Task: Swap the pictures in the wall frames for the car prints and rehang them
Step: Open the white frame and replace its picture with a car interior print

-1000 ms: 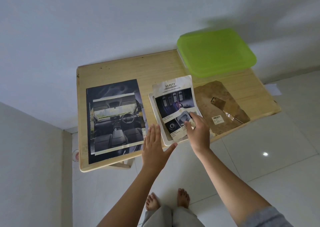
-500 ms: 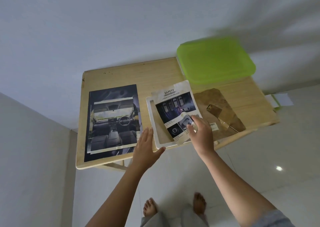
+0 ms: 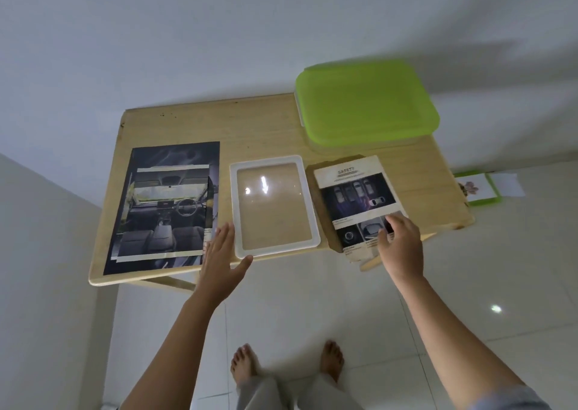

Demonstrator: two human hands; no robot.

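A white picture frame (image 3: 271, 160) lies flat on the wooden table (image 3: 250, 121), its glass bare. To its right a small "SAFETY" car print (image 3: 356, 195) lies over the brown backing board (image 3: 316, 176). My right hand (image 3: 400, 240) pinches the print's near right corner. My left hand (image 3: 223, 253) is open, fingers spread, its thumb against the frame's near left corner. A large car-interior print (image 3: 165, 206) with smaller prints stacked on it lies at the table's left.
A box with a green lid (image 3: 366, 106) stands at the table's back right. Beyond the right edge, a green-edged card and white paper (image 3: 481, 187) lie on the tiled floor. A wall corner is close on the left. My bare feet stand below the table's near edge.
My right hand lifted the SAFETY print off the frame and carried it right, onto the backing board. The frame's glass is now uncovered. My left hand stayed by the frame's corner.
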